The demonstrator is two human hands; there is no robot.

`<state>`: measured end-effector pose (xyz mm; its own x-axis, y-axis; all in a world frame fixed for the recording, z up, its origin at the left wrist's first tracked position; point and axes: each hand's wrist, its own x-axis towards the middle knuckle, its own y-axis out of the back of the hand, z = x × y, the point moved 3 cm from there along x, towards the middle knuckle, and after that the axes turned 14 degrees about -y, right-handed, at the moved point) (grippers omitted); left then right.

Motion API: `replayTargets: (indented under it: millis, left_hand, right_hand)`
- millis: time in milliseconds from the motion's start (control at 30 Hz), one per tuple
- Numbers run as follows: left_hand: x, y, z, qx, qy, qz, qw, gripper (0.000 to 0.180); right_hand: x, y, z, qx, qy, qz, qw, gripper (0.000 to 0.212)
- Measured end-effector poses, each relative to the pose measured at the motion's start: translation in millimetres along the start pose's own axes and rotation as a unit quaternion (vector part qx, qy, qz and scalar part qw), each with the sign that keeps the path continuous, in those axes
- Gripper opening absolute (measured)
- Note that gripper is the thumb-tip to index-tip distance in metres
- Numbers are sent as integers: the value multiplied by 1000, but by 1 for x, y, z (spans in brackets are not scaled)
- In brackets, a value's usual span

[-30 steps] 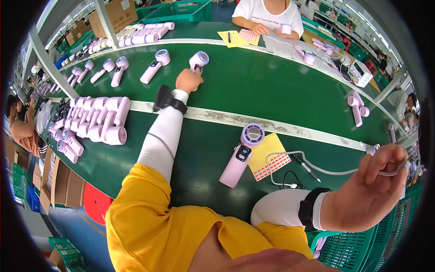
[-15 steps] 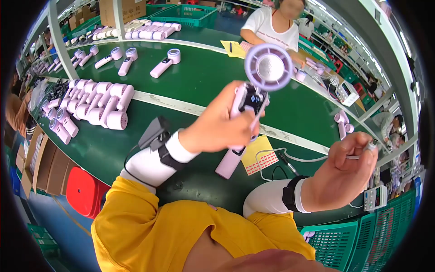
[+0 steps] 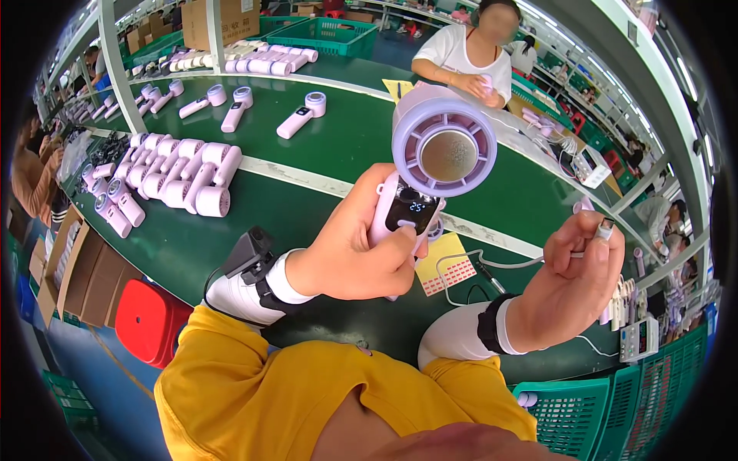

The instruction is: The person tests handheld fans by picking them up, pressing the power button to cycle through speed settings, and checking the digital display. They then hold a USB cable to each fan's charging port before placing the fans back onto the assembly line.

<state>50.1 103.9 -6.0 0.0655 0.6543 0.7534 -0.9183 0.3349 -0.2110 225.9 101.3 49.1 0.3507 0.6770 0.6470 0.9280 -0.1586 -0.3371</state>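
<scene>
A lilac handheld fan [image 3: 419, 111] is gripped in my left hand [image 3: 346, 246], its round grille end raised and a lit display on its handle. My left thumb rests on the handle just below that display. In my right hand [image 3: 573, 288] I pinch the metal plug [image 3: 605, 228] of a white cable [image 3: 511, 265] between thumb and fingers, apart from the fan. The cable loops back over the table. Behind my left hand another lilac fan [image 3: 436, 229] is mostly hidden, beside a yellow sheet [image 3: 447, 269] with rows of red marks.
Stacked lilac fans [image 3: 181, 173] lie on the green table [image 3: 254, 188] at left, with spaced fans [image 3: 304, 114] beyond a white strip. A black pen [image 3: 492, 278] lies near my right wrist. A red stool [image 3: 146, 319], green crates [image 3: 565, 407] and a co-worker [image 3: 469, 65] opposite surround the table.
The held fan has turned so its display faces me, and my thumb has moved onto the handle front. My right hand has shifted slightly left and up with the plug.
</scene>
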Motion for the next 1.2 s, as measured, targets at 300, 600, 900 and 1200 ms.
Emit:
replayTargets:
  millis: [300,600,900,1200]
  left_hand:
    - [3,4,-5,36,-9,-29,999,45]
    - [4,2,-5,34,-11,-8,999,43]
    - [4,3,-5,8,11,10,1000,40]
    - [4,2,-9,-7,44,4,999,39]
  right_hand:
    - [3,0,2,-6,-5,2,1000,28]
    - [4,-2,2,-25,6,-11,1000,29]
    - [4,-3,3,-15,14,-15,1000,29]
    - [5,0,3,-3,30,-22,999,29]
